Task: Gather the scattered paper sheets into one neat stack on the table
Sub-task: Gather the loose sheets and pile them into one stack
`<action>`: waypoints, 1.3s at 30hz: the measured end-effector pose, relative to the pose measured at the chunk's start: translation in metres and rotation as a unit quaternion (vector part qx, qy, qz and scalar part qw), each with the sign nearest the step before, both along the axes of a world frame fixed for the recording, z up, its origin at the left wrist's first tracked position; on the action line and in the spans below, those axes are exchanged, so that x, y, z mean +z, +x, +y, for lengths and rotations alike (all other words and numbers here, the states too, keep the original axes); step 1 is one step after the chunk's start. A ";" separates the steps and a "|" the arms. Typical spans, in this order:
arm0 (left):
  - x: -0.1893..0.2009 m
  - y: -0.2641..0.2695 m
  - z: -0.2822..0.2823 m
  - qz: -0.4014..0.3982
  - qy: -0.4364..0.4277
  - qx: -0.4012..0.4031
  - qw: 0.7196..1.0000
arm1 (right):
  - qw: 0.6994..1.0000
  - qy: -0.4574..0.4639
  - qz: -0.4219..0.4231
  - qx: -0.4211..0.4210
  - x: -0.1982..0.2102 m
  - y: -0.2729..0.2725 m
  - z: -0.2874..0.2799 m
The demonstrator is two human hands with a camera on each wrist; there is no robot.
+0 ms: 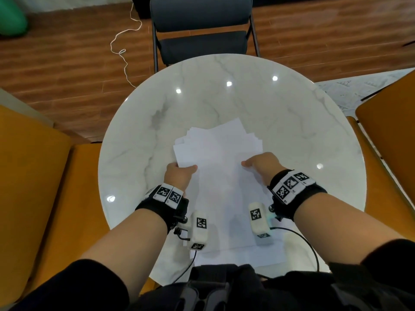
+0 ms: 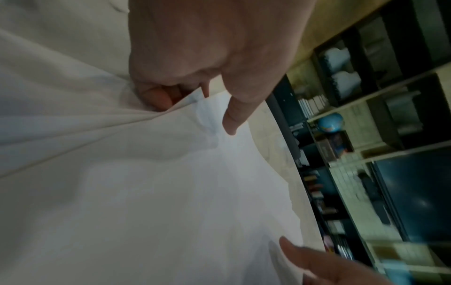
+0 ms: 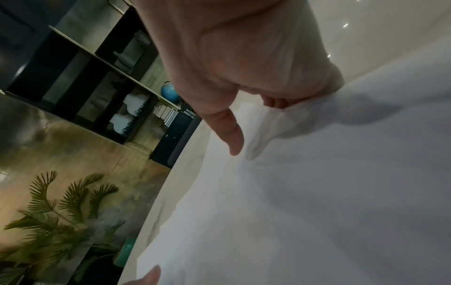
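Observation:
White paper sheets (image 1: 220, 153) lie in a loose, fanned pile on the round marble table (image 1: 292, 122), with their far corners splayed. More sheets reach the near table edge (image 1: 238, 254). My left hand (image 1: 179, 173) grips the pile's left edge, thumb on top and fingers under the paper (image 2: 136, 173). My right hand (image 1: 258, 164) grips the right edge the same way, thumb over the sheets (image 3: 317, 192) and fingers tucked beneath. The fingers under the paper are mostly hidden.
A dark folding chair (image 1: 202, 32) stands at the table's far side. Orange seats flank it at the left (image 1: 33, 176) and right (image 1: 390, 131). A white cord (image 1: 123, 46) lies on the wooden floor. Bare marble surrounds the pile.

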State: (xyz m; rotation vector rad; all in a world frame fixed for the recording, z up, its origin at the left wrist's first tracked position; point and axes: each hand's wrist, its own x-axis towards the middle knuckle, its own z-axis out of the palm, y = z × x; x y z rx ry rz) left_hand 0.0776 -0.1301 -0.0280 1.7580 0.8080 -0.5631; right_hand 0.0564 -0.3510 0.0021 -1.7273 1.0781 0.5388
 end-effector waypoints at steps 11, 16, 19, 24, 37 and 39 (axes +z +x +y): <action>0.006 0.005 0.004 0.009 0.041 0.021 0.999 | 0.999 -0.028 -0.004 -0.016 0.002 -0.001 0.017; 0.022 0.002 -0.003 0.037 0.013 -0.040 0.998 | 0.999 0.022 -0.007 -0.043 0.006 -0.002 0.006; 0.024 0.001 -0.004 0.042 0.123 -0.107 0.986 | 0.999 0.028 -0.006 -0.037 0.004 -0.005 0.003; 0.025 0.005 0.000 0.038 0.095 -0.098 0.990 | 0.999 0.028 -0.011 -0.040 0.005 -0.006 0.006; 0.028 -0.002 0.005 0.043 0.119 -0.130 0.983 | 0.991 0.089 -0.051 -0.082 0.003 -0.013 0.007; 0.032 -0.003 0.007 0.044 0.168 -0.167 0.971 | 0.991 0.092 -0.053 -0.085 0.003 -0.014 0.007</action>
